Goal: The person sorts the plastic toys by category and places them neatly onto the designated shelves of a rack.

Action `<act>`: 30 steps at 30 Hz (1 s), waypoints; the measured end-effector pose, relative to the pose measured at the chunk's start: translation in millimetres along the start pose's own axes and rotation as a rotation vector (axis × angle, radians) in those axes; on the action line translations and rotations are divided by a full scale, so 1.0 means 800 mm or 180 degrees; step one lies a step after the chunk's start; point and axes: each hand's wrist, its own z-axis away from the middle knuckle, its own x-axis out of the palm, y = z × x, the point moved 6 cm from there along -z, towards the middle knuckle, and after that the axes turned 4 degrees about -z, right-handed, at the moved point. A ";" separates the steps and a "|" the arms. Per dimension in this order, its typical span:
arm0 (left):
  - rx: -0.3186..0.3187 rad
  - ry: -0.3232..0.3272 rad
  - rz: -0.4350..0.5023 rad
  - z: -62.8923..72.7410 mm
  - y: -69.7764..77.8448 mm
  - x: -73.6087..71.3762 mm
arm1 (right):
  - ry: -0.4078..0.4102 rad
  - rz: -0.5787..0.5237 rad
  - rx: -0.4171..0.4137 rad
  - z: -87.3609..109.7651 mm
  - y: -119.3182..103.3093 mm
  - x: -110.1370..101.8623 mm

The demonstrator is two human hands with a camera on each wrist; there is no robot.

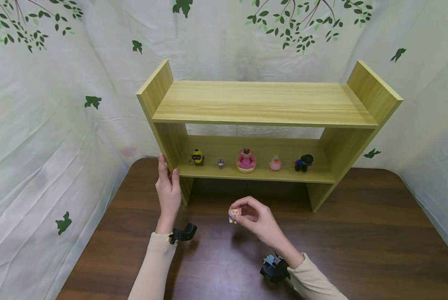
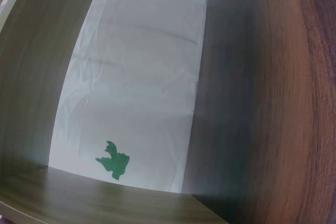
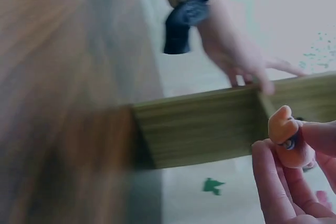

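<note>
My right hand (image 1: 259, 221) pinches a small pinkish figurine (image 1: 234, 213) between thumb and fingertips, above the table in front of the shelf. In the right wrist view the figurine (image 3: 287, 135) shows peach-orange parts and a dark patch. At the left, my left hand (image 1: 169, 191) rests on the side panel of the wooden shelf (image 1: 261, 104), its fingers straight along the outside and the thumb at the front edge. A row stands on the middle board: a yellow-and-black figurine (image 1: 197, 157), a tiny grey one (image 1: 220, 163), a pink bear (image 1: 246, 160), a pale pink one (image 1: 275, 163) and a dark-haired one (image 1: 303, 163).
The shelf stands upright at the back of a dark brown table (image 1: 378, 241). Behind it hangs a white cloth (image 1: 216, 46) printed with green leaves. Each wrist wears a black camera mount, such as the left one (image 1: 182, 233). Raised side panels flank the top board.
</note>
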 end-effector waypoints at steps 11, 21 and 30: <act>0.0002 0.0004 -0.0008 0.001 0.002 0.000 | -0.0101 -0.0182 -0.0531 -0.015 -0.051 -0.011; 0.0015 0.0047 0.0042 0.001 0.002 0.000 | -0.0082 -0.0261 -0.0603 -0.035 -0.094 -0.017; -0.0003 0.0043 0.0034 0.001 0.001 -0.001 | -0.0060 -0.0274 -0.0724 -0.051 -0.125 -0.017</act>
